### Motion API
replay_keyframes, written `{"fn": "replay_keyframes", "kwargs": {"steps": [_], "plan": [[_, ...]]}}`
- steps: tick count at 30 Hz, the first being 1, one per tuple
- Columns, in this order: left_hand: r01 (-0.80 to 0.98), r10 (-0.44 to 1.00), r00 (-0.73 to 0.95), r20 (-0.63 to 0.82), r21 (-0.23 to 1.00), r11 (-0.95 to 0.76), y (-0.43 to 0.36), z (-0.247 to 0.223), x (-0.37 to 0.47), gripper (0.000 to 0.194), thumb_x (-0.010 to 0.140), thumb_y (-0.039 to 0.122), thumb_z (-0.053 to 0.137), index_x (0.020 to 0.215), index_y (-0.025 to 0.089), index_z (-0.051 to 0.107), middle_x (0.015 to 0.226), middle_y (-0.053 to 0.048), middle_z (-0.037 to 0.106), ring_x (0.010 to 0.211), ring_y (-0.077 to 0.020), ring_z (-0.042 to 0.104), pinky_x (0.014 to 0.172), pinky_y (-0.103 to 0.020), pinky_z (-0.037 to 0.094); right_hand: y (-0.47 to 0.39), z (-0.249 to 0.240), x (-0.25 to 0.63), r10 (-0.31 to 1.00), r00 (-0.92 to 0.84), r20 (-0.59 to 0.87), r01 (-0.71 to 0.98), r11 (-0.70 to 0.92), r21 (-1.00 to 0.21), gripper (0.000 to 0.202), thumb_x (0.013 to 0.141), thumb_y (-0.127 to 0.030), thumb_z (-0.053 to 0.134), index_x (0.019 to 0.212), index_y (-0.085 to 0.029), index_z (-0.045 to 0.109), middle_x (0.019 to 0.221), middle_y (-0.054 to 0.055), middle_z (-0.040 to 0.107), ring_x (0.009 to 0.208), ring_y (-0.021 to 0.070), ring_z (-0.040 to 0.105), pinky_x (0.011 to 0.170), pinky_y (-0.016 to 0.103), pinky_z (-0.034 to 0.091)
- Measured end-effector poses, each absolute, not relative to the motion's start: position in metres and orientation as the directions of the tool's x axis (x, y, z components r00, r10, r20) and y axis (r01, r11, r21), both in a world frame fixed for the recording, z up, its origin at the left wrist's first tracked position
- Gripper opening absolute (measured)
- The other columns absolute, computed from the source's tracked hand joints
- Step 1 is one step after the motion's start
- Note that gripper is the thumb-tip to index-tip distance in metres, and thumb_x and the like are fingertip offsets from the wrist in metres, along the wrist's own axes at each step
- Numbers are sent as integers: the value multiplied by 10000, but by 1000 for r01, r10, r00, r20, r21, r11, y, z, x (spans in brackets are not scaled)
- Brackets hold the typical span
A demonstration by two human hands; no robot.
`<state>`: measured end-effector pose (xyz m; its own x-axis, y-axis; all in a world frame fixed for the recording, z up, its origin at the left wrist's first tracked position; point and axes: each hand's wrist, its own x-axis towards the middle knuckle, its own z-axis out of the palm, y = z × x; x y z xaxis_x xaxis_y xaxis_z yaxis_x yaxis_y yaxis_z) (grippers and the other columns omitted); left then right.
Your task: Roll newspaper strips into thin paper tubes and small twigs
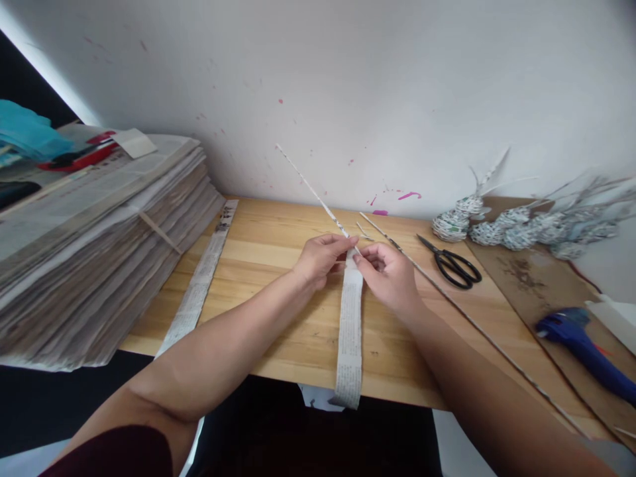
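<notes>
A printed newspaper strip (pixel 350 324) hangs from my fingers over the front edge of the wooden table (pixel 278 318). Its upper part is rolled into a thin paper tube (pixel 309 187) that slants up and left toward the wall. My left hand (pixel 322 260) pinches the tube where it meets the flat strip. Just right of it, my right hand (pixel 388 270) pinches the rolled edge between thumb and forefinger. A long finished-looking paper tube (pixel 477 324) lies on the table to the right, running toward the front right corner.
Black-handled scissors (pixel 454 266) lie right of my hands. Woven paper pieces (pixel 511 226) and a blue glue gun (pixel 589 351) rest on brown cardboard (pixel 527 281). At left stands a tall newspaper stack (pixel 109 258), with another paper strip (pixel 201 281) beside it. The wall (pixel 318 79) rises behind.
</notes>
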<state>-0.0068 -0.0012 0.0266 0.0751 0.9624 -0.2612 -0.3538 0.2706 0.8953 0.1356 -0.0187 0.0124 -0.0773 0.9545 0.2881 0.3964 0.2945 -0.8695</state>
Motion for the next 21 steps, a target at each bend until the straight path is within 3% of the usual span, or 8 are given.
{"fn": "replay_keyframes", "kwargs": {"steps": [8, 12, 21], "plan": [[-388, 969, 64, -238, 889, 244, -3, 25, -4, 322, 577, 353, 827, 650, 134, 603, 568, 8, 568, 484, -61, 479, 415, -184, 282, -21, 15, 136, 942, -53, 333, 411, 324, -852, 141, 809, -318, 614, 828, -179, 631, 727, 36, 676, 617, 148, 619, 552, 259, 483], [-406, 969, 93, -228, 880, 246, -1, 22, -5, 317, 579, 328, 830, 665, 127, 601, 598, -7, 596, 509, -77, 529, 427, -182, 324, -22, 17, 138, 942, -70, 328, 444, 324, -835, 139, 830, -306, 583, 797, -180, 630, 718, 37, 684, 601, 147, 619, 541, 256, 474], [-372, 966, 119, -229, 892, 257, 0, 20, -6, 313, 592, 332, 827, 679, 125, 609, 626, -23, 620, 525, -98, 566, 460, -204, 398, -22, 18, 141, 846, -102, 523, 591, 474, -652, 112, 842, -277, 580, 857, -208, 667, 733, 19, 697, 606, 146, 637, 587, 266, 502]]}}
